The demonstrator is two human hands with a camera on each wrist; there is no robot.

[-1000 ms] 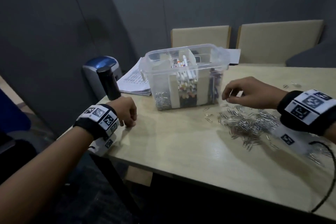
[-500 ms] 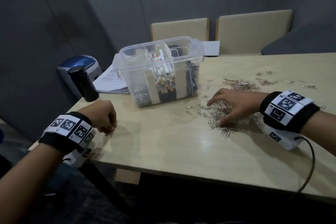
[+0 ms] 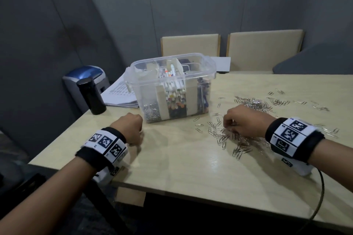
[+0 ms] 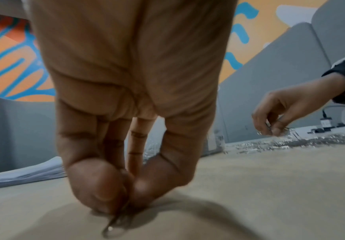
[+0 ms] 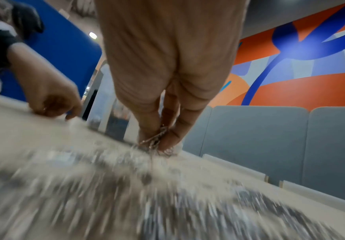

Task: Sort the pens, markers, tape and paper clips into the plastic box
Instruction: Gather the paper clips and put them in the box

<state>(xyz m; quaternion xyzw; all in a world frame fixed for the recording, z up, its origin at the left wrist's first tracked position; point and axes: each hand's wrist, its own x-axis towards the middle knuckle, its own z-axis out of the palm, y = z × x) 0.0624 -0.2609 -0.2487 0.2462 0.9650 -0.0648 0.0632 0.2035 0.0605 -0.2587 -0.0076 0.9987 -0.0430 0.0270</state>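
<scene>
Right hand [image 3: 246,120] is down in the heap of paper clips [image 3: 238,139], fingers bunched together, and the right wrist view shows a small cluster of clips pinched between the fingertips [image 5: 146,133], just off the table [image 3: 181,162]. Left hand [image 3: 129,127] sits near the table's left edge, knuckles up, thumb and fingers curled tight; the left wrist view catches a thin wire clip [image 4: 114,225] nipped between thumb and forefinger, its end touching the wood. More clips lie scattered to the right and behind the right hand, all loose on the tabletop. Between and beyond the two hands stands the clear plastic box [image 3: 170,87], card dividers splitting it: clips piled in the left compartment, markers [image 3: 173,82] upright in the middle one, dark pens [image 3: 202,95] on the right. Left of the box, a black cylinder [image 3: 90,95] stands upright, with a stack of printed papers [image 3: 118,93] behind it. Two beige chair backs [image 3: 229,47] line the far side.
</scene>
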